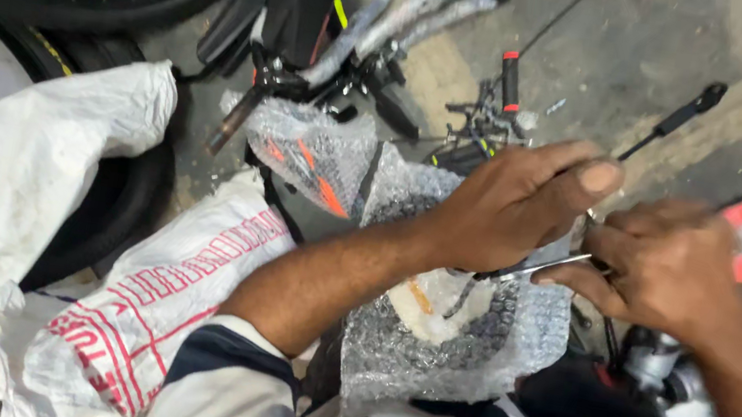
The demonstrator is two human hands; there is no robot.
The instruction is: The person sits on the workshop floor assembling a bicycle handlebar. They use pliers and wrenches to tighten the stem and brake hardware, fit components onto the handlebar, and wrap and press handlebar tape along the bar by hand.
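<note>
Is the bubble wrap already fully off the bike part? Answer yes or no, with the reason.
No: bubble wrap covers the part under the left hand, while the right hand holds a thin metal tool.

A thin, bright metal tool (551, 265) runs nearly level, tilted slightly up toward the right, between the two hands. Its right end sits pinched in the right hand (666, 267); its left end disappears under the left hand (513, 205). Below it lies a part swaddled in clear bubble wrap (455, 334), crumpled and partly opened, with a pale patch and an orange mark showing through.
</note>
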